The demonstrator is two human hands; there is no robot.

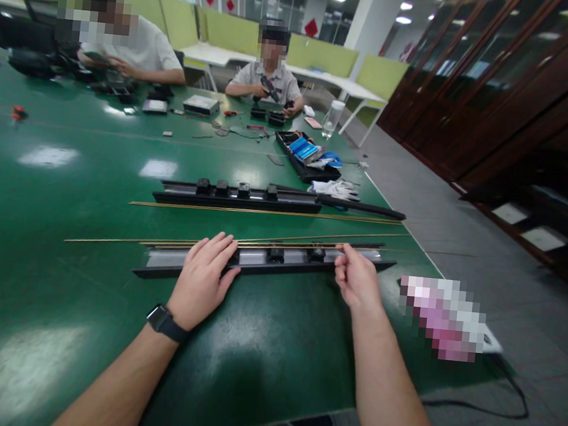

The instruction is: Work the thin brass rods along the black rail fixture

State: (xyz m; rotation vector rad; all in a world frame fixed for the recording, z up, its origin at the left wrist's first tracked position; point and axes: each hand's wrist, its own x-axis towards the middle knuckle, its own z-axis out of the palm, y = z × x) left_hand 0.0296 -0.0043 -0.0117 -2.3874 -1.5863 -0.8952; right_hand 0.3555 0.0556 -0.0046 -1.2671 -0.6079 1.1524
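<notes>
In front of me a long black channel (254,257) with a grey inner face lies on the green table. Small black blocks (277,251) sit inside it. Thin brass-coloured rods (160,243) run along and over the channel, with ends past both sides. My left hand (208,273), wearing a dark watch (167,322), rests over the channel's left part, fingers stretched across the rods and one block. Near the right end, my right hand (356,273) pinches a thin rod between thumb and forefinger, its other fingers curled.
Behind lies a second black channel (240,200) with several blocks and more rods (264,212). Further back are white gloves (336,190), a black tray (313,169) and a clear bottle (332,118). Two people sit across the table. A cabled, blurred-out object (492,343) lies at the right edge.
</notes>
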